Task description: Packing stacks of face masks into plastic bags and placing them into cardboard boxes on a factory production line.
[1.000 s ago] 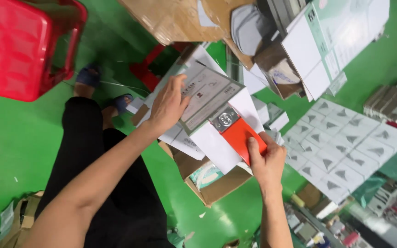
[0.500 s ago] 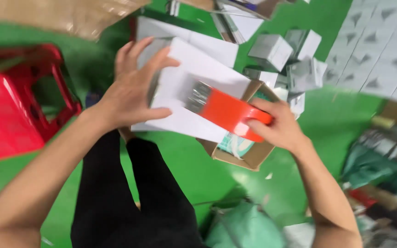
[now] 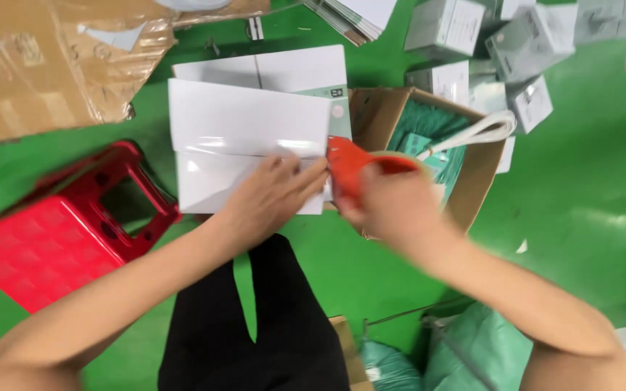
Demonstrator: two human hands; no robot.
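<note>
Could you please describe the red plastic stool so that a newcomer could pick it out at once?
Start from the green floor and look to the left side, below the flattened brown cardboard. The red plastic stool lies there beside the left hand's forearm, the only bright red ribbed thing with a handle hole.

The flat box [image 3: 248, 137] lies between the plastic stool [image 3: 52, 232] on its left and the open carton [image 3: 429, 145] on its right, all on the floor [image 3: 588, 188].

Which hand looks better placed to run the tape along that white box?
Probably the right hand: it grips the red tape dispenser at the edge of the flat white cardboard box. The left hand lies pressed on the box, steadying it.
</note>
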